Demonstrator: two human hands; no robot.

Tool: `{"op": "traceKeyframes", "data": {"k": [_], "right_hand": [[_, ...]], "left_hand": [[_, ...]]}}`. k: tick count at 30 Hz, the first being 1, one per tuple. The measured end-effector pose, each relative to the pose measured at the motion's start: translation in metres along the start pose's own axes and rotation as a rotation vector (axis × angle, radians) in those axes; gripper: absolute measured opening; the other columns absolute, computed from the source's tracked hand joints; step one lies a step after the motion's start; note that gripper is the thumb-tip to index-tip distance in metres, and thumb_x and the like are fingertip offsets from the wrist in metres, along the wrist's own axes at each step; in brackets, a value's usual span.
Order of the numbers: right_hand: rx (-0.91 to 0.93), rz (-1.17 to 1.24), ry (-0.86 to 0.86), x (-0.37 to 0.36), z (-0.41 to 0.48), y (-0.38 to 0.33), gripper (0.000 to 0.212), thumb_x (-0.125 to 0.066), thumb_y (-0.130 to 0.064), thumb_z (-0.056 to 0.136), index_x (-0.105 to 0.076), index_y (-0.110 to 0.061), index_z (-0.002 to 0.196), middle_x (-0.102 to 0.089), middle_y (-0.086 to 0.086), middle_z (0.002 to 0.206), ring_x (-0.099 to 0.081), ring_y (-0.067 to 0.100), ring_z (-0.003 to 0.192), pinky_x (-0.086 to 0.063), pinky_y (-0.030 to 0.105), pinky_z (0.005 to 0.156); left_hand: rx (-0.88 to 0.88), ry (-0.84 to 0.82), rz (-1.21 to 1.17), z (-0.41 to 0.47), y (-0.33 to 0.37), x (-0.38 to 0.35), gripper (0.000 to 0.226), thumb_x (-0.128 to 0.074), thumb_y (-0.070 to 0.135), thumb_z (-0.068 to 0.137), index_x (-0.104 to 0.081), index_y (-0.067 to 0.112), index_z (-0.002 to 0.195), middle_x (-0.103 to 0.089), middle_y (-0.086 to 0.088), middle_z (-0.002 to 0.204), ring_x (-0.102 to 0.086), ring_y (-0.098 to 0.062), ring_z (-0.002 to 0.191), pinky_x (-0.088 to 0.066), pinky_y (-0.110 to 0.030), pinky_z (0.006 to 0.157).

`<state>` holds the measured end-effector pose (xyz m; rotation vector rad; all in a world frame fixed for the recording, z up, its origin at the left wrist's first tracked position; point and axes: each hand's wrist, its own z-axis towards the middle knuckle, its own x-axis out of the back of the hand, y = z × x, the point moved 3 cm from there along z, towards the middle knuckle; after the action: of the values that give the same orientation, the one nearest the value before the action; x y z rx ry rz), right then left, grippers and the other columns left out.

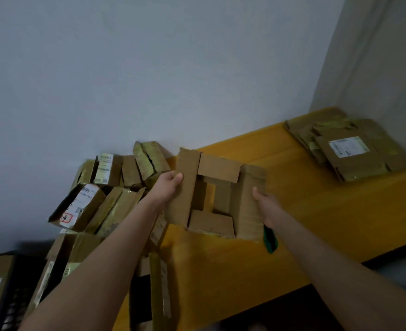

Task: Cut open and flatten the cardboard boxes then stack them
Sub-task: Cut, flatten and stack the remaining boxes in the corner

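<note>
Opened box point(218, 168) — likely light, flaps floppy, walls stiffer. The left hand point(170, 185) pinches its left flap; the right hand point(266, 209) grips the right wall — safer hold.

Bare forearms point(116, 247), L hand point(170, 185), R hand point(267, 208)

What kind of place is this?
Probably a plain indoor corner used for breaking down parcels: a yellow table against bare walls, a heap of labelled shipping boxes, and a stack of flattened cardboard.

Dim, flat indoor light leaves a cool cast on the wall point(149, 68) and soft shadows. The box point(218, 170) looks slightly blurred; wide-angle distortion bends the tabletop point(316, 211) near the edges.
</note>
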<state>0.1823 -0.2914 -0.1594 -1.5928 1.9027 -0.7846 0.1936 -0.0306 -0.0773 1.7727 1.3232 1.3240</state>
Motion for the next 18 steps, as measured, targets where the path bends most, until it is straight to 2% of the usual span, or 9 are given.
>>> {"op": "traceKeyframes", "data": {"k": [2,5,7,9,11,13,15,18], "right_hand": [[0.057,-0.108,0.098,0.008,-0.001,-0.005,0.070,-0.061,-0.042,0.090,-0.035,-0.006,0.144,-0.049,0.016,0.138,-0.052,0.033,0.120,-0.046,0.047,0.098],[0.259,-0.631,0.344,0.012,-0.005,-0.025,0.099,-0.072,-0.036,0.083,-0.006,-0.012,0.153,-0.023,0.013,0.156,-0.032,0.034,0.139,-0.037,0.049,0.107],[0.429,-1.015,0.406,0.006,-0.011,-0.041,0.111,-0.070,-0.052,0.079,0.004,-0.016,0.153,-0.010,0.010,0.160,-0.015,0.031,0.145,-0.024,0.045,0.115],[0.554,-1.248,0.355,-0.006,-0.015,-0.052,0.120,-0.062,-0.071,0.073,0.008,-0.016,0.152,-0.004,0.009,0.161,-0.002,0.030,0.147,-0.010,0.043,0.118],[0.589,-1.336,0.304,-0.015,-0.019,-0.055,0.124,-0.060,-0.077,0.069,0.011,-0.017,0.152,-0.007,0.009,0.160,-0.002,0.031,0.147,-0.006,0.046,0.117],[0.599,-1.312,0.291,-0.018,-0.021,-0.053,0.118,-0.064,-0.067,0.074,0.011,-0.020,0.152,-0.018,0.008,0.157,-0.018,0.032,0.144,-0.020,0.049,0.114],[0.591,-1.181,0.203,-0.015,-0.023,-0.049,0.110,-0.067,-0.051,0.081,0.012,-0.022,0.152,-0.028,0.008,0.152,-0.035,0.031,0.134,-0.037,0.046,0.103],[0.547,-1.074,-0.014,-0.010,-0.028,-0.040,0.103,-0.061,-0.044,0.087,0.016,-0.022,0.151,-0.021,0.007,0.155,-0.034,0.031,0.135,-0.038,0.045,0.102]], "left_hand": [[0.011,-0.055,-0.063,-0.002,0.003,-0.001,0.024,-0.043,0.027,0.102,-0.062,0.014,0.095,-0.068,-0.007,0.091,-0.064,-0.023,0.086,-0.052,-0.041,0.083],[-0.067,-0.084,0.044,-0.006,0.017,-0.009,0.027,-0.041,0.030,0.103,-0.063,0.015,0.095,-0.066,-0.001,0.083,-0.063,-0.016,0.076,-0.049,-0.033,0.073],[-0.132,-0.091,0.169,-0.009,0.030,-0.018,0.032,-0.040,0.033,0.103,-0.063,0.011,0.099,-0.066,-0.004,0.088,-0.063,-0.018,0.079,-0.048,-0.033,0.074],[-0.184,-0.105,0.265,-0.011,0.044,-0.026,0.038,-0.040,0.034,0.103,-0.063,0.004,0.100,-0.066,-0.011,0.094,-0.064,-0.025,0.087,-0.049,-0.038,0.080],[-0.232,-0.162,0.362,-0.013,0.055,-0.035,0.039,-0.040,0.033,0.103,-0.063,0.001,0.097,-0.065,-0.014,0.094,-0.062,-0.027,0.087,-0.049,-0.040,0.081],[-0.276,-0.231,0.432,-0.013,0.060,-0.040,0.033,-0.040,0.031,0.103,-0.060,0.010,0.086,-0.062,-0.006,0.085,-0.057,-0.021,0.079,-0.046,-0.034,0.073],[-0.322,-0.254,0.496,-0.012,0.063,-0.041,0.031,-0.040,0.029,0.103,-0.051,0.019,0.075,-0.054,0.002,0.075,-0.050,-0.014,0.071,-0.039,-0.028,0.064],[-0.350,-0.265,0.577,-0.004,0.056,-0.041,0.028,-0.040,0.027,0.103,-0.051,0.020,0.078,-0.054,0.001,0.079,-0.051,-0.017,0.078,-0.038,-0.030,0.071]]}}
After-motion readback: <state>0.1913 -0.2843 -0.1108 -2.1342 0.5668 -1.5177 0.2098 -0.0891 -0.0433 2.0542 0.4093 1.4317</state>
